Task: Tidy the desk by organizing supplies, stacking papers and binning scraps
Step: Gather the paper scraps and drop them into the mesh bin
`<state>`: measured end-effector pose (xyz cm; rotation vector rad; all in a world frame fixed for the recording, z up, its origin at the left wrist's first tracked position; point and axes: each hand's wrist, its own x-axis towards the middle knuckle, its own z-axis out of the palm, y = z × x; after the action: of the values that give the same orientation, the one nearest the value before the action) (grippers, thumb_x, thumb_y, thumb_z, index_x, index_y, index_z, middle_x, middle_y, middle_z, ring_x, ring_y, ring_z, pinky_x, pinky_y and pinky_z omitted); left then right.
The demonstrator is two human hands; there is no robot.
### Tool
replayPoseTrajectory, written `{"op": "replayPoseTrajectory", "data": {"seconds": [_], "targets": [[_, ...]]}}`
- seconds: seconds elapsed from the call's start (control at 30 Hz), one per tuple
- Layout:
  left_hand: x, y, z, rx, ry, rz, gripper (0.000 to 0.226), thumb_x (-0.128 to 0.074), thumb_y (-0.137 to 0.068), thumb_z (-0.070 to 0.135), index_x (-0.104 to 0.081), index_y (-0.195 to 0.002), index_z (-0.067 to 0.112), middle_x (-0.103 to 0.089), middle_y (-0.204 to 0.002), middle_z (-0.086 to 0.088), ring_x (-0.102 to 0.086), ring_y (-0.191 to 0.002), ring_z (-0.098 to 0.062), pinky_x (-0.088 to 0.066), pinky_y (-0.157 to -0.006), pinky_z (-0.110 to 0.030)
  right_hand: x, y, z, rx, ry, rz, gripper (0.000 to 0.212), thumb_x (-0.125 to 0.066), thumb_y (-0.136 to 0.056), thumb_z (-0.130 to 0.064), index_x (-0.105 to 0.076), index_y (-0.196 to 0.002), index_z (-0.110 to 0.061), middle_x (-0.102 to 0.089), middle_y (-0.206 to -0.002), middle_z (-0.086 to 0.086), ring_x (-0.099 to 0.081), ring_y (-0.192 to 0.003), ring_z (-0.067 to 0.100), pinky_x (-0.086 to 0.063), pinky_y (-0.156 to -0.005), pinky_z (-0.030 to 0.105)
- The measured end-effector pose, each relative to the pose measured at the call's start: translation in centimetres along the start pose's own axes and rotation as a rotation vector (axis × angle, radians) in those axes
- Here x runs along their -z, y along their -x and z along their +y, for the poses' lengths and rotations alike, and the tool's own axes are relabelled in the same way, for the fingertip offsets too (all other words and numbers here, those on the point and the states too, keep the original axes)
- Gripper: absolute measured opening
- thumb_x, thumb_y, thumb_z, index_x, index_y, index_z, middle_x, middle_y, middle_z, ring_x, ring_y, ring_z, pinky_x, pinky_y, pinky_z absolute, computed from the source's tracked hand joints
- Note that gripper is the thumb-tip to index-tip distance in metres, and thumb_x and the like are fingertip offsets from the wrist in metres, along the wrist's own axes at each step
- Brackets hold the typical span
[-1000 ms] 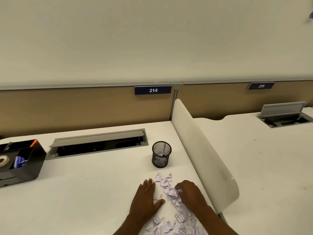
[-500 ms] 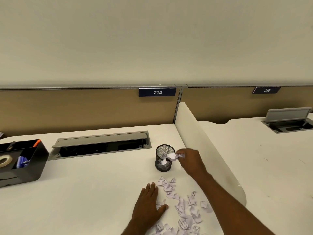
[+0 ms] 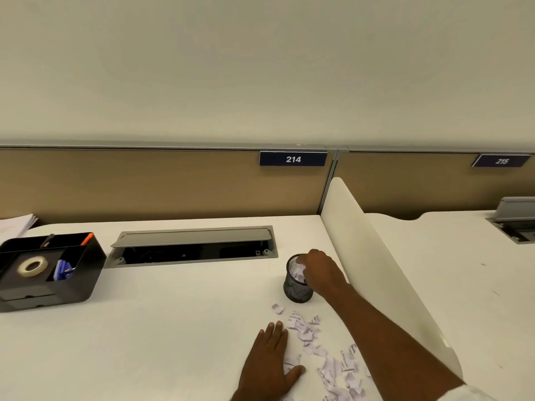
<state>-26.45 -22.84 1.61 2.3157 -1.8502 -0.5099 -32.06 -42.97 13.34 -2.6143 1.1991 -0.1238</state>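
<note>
A black mesh cup [image 3: 294,289] stands on the white desk [image 3: 162,322] near the side divider, with white scraps inside. My right hand [image 3: 322,270] is over its mouth, fingers curled down around a bunch of paper scraps [image 3: 299,272] at the rim. Torn paper scraps [image 3: 333,364] lie scattered on the desk in front of the cup. My left hand [image 3: 269,360] rests flat on the desk at the left edge of the pile, its thumb on a few pieces.
A black desk organizer [image 3: 86,273] at the left holds a tape roll [image 3: 31,266], blue clips and pens. A paper stack [image 3: 14,227] lies behind it. An open cable hatch [image 3: 191,247] is set in the desk. A white divider [image 3: 376,270] borders the right.
My right hand gathered scraps from the pile, lifted them forward and now sits over the cup's mouth. The left hand stayed flat beside the pile. The view shifted left.
</note>
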Motion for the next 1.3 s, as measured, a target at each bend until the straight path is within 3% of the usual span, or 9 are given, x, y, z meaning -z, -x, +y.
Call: {"op": "replayPoseTrajectory", "data": {"seconds": [0.2, 0.3, 0.47, 0.63, 0.77, 0.87, 0.93, 1.13, 1.3], "targets": [[0.7, 0.2, 0.5, -0.009, -0.045, 0.005, 0.084, -0.038, -0.071, 0.082, -0.070, -0.119, 0.021, -0.063, -0.132, 0.001, -0.061, -0.119, -0.014, -0.001, -0.115, -0.029, 0.3, -0.6, -0.6, 0.028, -0.102, -0.030, 0.036, -0.056, -0.086, -0.011, -0.066, -0.120, -0.016, -0.067, -0.117, 0.012, -0.060, -0.108, 0.027, -0.046, -0.092, 0.030], [0.3, 0.1, 0.0, -0.008, -0.068, 0.069, 0.093, -0.028, -0.080, 0.079, -0.035, -0.149, 0.017, -0.021, -0.160, -0.004, -0.023, -0.147, -0.020, 0.005, -0.121, -0.036, 0.3, -0.6, -0.6, 0.007, -0.172, -0.037, 0.032, -0.060, -0.086, -0.016, -0.068, -0.118, -0.015, -0.067, -0.122, 0.009, -0.061, -0.112, 0.024, -0.044, -0.095, 0.026], [0.0, -0.3, 0.1, -0.011, 0.000, 0.016, 0.082, -0.035, -0.074, 0.081, -0.069, -0.121, 0.023, -0.058, -0.137, 0.001, -0.058, -0.123, -0.010, -0.037, -0.109, -0.026, 0.6, -0.6, -0.7, -0.008, -0.276, -0.010, 0.029, -0.061, -0.086, -0.013, -0.071, -0.113, -0.011, -0.068, -0.122, 0.008, -0.061, -0.114, 0.021, -0.040, -0.097, 0.021], [0.2, -0.1, 0.2, -0.007, -0.023, -0.015, 0.078, -0.043, -0.066, 0.084, -0.077, -0.104, 0.026, -0.071, -0.118, 0.008, -0.068, -0.106, -0.008, -0.004, -0.110, -0.025, 1.2, -0.3, -1.1, -0.025, -0.316, 0.036, 0.026, -0.057, -0.081, -0.007, -0.078, -0.095, -0.013, -0.074, -0.108, 0.004, -0.066, -0.102, 0.017, -0.042, -0.086, 0.016], [0.3, -0.1, 0.2, 0.002, -0.007, 0.019, 0.083, -0.032, -0.076, 0.080, -0.067, -0.124, 0.021, -0.057, -0.139, 0.001, -0.056, -0.126, -0.012, -0.003, -0.117, -0.030, 1.2, -0.3, -1.0, -0.031, -0.316, 0.045, 0.027, -0.055, -0.079, -0.003, -0.078, -0.091, -0.012, -0.075, -0.104, 0.006, -0.066, -0.100, 0.021, -0.044, -0.082, 0.019], [-0.9, -0.6, -0.4, -0.012, 0.004, 0.092, 0.094, -0.024, -0.080, 0.080, -0.034, -0.150, 0.017, -0.017, -0.161, -0.002, -0.019, -0.148, -0.018, 0.003, -0.121, -0.035, 1.3, 0.1, -0.8, -0.011, -0.336, 0.109, 0.030, -0.054, -0.079, 0.001, -0.074, -0.100, -0.008, -0.071, -0.109, 0.010, -0.062, -0.105, 0.024, -0.044, -0.090, 0.024], [-1.1, -0.8, -0.6, -0.002, 0.049, 0.004, 0.099, -0.021, -0.080, 0.081, -0.015, -0.155, 0.017, 0.001, -0.163, -0.001, 0.001, -0.151, -0.018, 0.006, -0.121, -0.034, 1.5, 0.7, -0.6, 0.031, -0.372, 0.250, 0.029, -0.055, -0.079, 0.005, -0.071, -0.103, -0.004, -0.070, -0.109, 0.012, -0.062, -0.105, 0.026, -0.044, -0.094, 0.027], [-0.8, -0.4, -0.3, 0.050, 0.106, 0.010, 0.093, -0.024, -0.084, 0.079, -0.015, -0.154, 0.018, 0.001, -0.164, -0.002, 0.003, -0.150, -0.016, 0.001, -0.121, -0.031, 2.2, 3.8, 0.6, -0.085, -0.480, 0.647, 0.028, -0.056, -0.079, 0.013, -0.069, -0.101, 0.002, -0.071, -0.101, 0.018, -0.066, -0.093, 0.033, -0.049, -0.085, 0.032], [-0.6, 2.6, 0.0, 0.141, 0.056, 0.093, 0.111, -0.015, -0.068, 0.092, -0.012, -0.155, 0.023, 0.005, -0.163, -0.006, 0.009, -0.150, -0.022, 0.004, -0.120, -0.038, -0.2, 8.9, 2.1, -0.223, -0.472, 0.594, 0.028, -0.058, -0.081, 0.007, -0.067, -0.106, 0.000, -0.068, -0.104, 0.019, -0.065, -0.094, 0.036, -0.052, -0.085, 0.041]]}}
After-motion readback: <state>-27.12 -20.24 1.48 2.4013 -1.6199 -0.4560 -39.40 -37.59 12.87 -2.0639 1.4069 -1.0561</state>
